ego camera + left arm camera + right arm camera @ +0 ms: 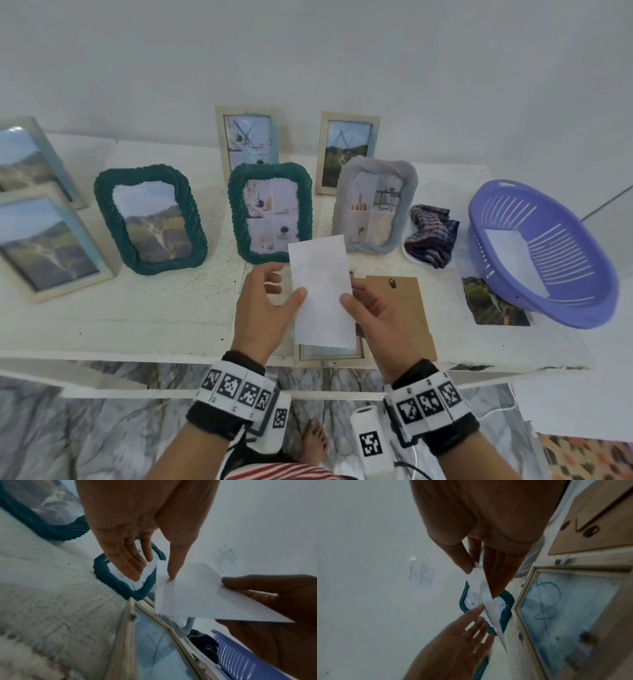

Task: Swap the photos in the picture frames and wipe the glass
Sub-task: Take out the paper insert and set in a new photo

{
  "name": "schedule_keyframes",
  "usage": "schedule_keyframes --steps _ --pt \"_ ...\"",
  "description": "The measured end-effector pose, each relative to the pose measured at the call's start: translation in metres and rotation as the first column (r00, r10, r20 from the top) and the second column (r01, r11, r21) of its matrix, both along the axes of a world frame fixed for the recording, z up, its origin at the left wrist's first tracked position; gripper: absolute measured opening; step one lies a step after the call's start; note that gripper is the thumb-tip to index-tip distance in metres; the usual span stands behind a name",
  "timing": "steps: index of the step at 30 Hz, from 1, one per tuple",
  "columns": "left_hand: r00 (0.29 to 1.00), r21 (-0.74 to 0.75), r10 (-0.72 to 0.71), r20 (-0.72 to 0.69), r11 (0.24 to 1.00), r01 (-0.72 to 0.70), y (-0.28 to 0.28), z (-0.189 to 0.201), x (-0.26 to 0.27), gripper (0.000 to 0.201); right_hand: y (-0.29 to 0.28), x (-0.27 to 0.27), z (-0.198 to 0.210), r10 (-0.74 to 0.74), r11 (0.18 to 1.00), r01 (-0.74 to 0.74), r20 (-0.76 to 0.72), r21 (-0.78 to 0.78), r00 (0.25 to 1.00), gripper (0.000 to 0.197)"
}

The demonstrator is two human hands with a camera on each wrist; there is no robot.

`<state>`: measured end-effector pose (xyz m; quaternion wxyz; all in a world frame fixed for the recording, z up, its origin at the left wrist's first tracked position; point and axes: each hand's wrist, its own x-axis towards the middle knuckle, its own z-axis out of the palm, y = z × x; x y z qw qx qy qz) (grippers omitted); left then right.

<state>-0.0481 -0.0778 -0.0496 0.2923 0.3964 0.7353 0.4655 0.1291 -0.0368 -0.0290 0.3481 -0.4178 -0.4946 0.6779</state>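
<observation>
1. Head view: white photo sheet, blank back up, held above the near edge of the worktop, over an opened wooden frame lying face down. Right hand pinching the sheet's right edge, thumb on top, other fingers behind. Left hand spread, thumb tip touching the sheet's left edge, fingers relaxed and apart. Brown backing board flat just right of the frame.
2. Same view, farther back: two teal frames, a grey frame and pale wooden frames standing in rows; checked cloth beside a purple basket; a landscape photo partly under the basket's rim.
3. Left wrist view: left hand with straight fingers, thumb resting on the sheet; right hand gripping the opposite edge; frame glass below.
4. Right wrist view: right hand as grip, thumb and fingers pressed on the sheet seen edge-on; left hand splayed beside it; scribbled blue marks on the frame glass; backing board beyond.
</observation>
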Motion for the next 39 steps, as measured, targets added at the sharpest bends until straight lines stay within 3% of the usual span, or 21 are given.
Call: schedule_keyframes --steps 2,4,8,10,13,17,19,23,26,28,31,36,39 --pt "0.995 0.027 -0.097 -0.018 0.995 0.097 0.001 0.004 0.002 0.024 -0.003 -0.005 0.002 0.032 0.998 -0.033 0.012 0.049 0.999 0.021" --pt "0.959 0.058 -0.238 0.152 0.971 0.232 0.000 0.010 0.004 0.016 -0.005 -0.010 0.003 0.047 0.996 -0.048 0.014 0.075 0.999 0.025" --pt "0.793 0.025 -0.228 0.565 0.965 0.260 -0.004 0.024 0.001 0.053 -0.006 -0.014 0.002 0.004 0.978 -0.035 0.146 0.205 0.989 0.028" --pt "0.793 0.037 -0.228 0.565 0.967 0.252 -0.005 0.024 -0.002 0.045 -0.007 -0.012 0.003 0.021 0.958 -0.087 0.237 0.274 0.971 0.024" --pt "0.863 0.043 -0.211 0.459 0.976 0.215 -0.004 0.019 -0.004 0.028 -0.005 -0.002 0.010 0.042 0.910 -0.200 0.398 0.363 0.916 0.023" --pt "0.886 0.070 -0.235 0.401 0.972 0.226 0.003 0.016 0.000 0.026 0.019 0.037 0.012 -0.174 0.832 -0.177 0.552 0.525 0.816 0.023" --pt "0.890 0.073 -0.242 0.386 0.970 0.233 0.007 0.015 0.008 0.025 0.040 0.069 0.011 -0.335 0.791 -0.150 0.625 0.593 0.705 0.025" --pt "0.881 0.072 -0.267 0.391 0.963 0.260 0.022 0.022 0.039 0.019 0.077 0.138 0.016 -0.557 0.752 -0.146 0.738 0.642 0.381 0.034" --pt "0.887 0.085 -0.258 0.383 0.966 0.244 0.040 0.020 0.073 0.017 0.094 0.181 0.018 -0.534 0.804 -0.203 0.829 0.559 0.167 0.046" --pt "0.882 0.066 -0.236 0.407 0.971 0.229 0.053 0.016 0.099 0.015 0.099 0.203 0.020 -0.409 0.880 -0.220 0.907 0.422 0.101 0.050" --pt "0.875 0.008 -0.223 0.429 0.970 0.244 0.074 0.008 0.142 0.012 0.102 0.226 0.017 -0.300 0.896 -0.250 0.915 0.368 0.270 0.026" --pt "0.887 -0.086 -0.153 0.436 0.974 0.211 0.107 -0.008 0.205 0.011 0.116 0.261 0.021 -0.305 0.815 -0.308 0.815 0.491 0.492 0.029" --pt "0.893 -0.142 -0.141 0.427 0.965 0.220 0.126 -0.018 0.237 0.011 0.128 0.278 0.033 -0.303 0.786 -0.312 0.772 0.533 0.558 0.027"
